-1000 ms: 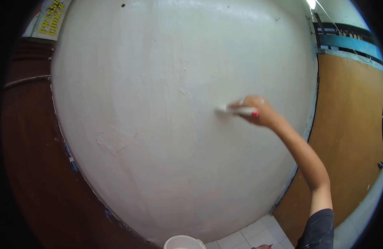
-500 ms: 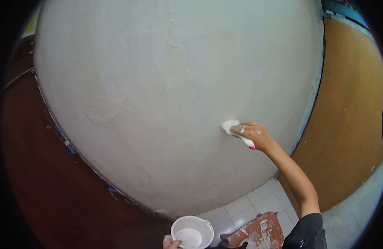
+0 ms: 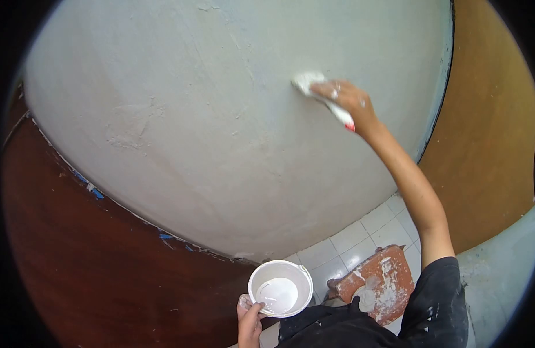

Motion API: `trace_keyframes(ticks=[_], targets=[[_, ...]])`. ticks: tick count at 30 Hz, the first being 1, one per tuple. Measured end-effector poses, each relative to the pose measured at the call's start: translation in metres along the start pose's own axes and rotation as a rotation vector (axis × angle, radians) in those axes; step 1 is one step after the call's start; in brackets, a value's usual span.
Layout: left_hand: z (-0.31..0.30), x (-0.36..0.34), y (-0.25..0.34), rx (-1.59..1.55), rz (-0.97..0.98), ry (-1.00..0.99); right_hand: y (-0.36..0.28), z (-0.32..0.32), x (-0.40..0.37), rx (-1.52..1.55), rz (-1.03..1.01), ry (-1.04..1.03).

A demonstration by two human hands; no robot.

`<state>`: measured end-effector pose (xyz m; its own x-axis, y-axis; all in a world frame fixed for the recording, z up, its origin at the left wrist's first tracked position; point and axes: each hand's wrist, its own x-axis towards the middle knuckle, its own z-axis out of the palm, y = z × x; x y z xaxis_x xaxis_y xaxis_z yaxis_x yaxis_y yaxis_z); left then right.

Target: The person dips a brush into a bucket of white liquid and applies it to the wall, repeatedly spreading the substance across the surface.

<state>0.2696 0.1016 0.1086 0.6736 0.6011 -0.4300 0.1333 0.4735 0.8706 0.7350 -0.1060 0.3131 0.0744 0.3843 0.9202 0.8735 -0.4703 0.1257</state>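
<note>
My right hand [image 3: 350, 104] is closed round a paintbrush [image 3: 339, 112] with a white handle, red at its end. The white-coated bristles press on the pale wall [image 3: 221, 116], and white smears mark my fingers. Low in the view, my left hand [image 3: 249, 316] grips the rim of a small white bucket [image 3: 281, 268], thumb over the edge. White paint [image 3: 279, 294] covers the bucket's bottom. Rough raised patches show on the wall left of the brush.
A paint-spattered reddish-brown stool [image 3: 389, 278] stands on white floor tiles [image 3: 348, 236] right of the bucket. Dark brown wood panelling [image 3: 105, 261] borders the wall at left, with blue and white scraps along the seam. An orange-brown panel [image 3: 482, 127] stands at right.
My right hand and the brush have moved up and slightly left along the wall. The view has tipped lower, so more of the bucket, stool and my dark shirt shows.
</note>
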Motion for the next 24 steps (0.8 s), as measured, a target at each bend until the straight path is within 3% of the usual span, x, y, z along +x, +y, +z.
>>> trace_keyframes(ticks=[5, 8, 12, 17, 20, 24], targets=[[-0.014, 0.003, -0.010, 0.050, -0.024, 0.022, -0.022, 0.056, -0.156, 0.085, 0.062, -0.237], [-0.012, 0.001, -0.007, 0.072, -0.028, 0.022, -0.030, 0.064, -0.199, 0.125, 0.093, -0.484], [-0.004, 0.005, 0.003, 0.076, -0.025, 0.010, -0.012, 0.046, -0.160, 0.232, 0.137, -0.325], [0.003, 0.011, 0.008, 0.071, -0.022, -0.005, -0.008, 0.017, -0.069, 0.033, 0.024, -0.019], [0.001, 0.016, 0.007, 0.073, -0.022, 0.002, -0.008, 0.035, -0.098, 0.019, -0.015, -0.064], [0.003, 0.019, 0.009, 0.063, -0.025, 0.027, -0.017, 0.071, -0.198, 0.079, -0.008, -0.216]])
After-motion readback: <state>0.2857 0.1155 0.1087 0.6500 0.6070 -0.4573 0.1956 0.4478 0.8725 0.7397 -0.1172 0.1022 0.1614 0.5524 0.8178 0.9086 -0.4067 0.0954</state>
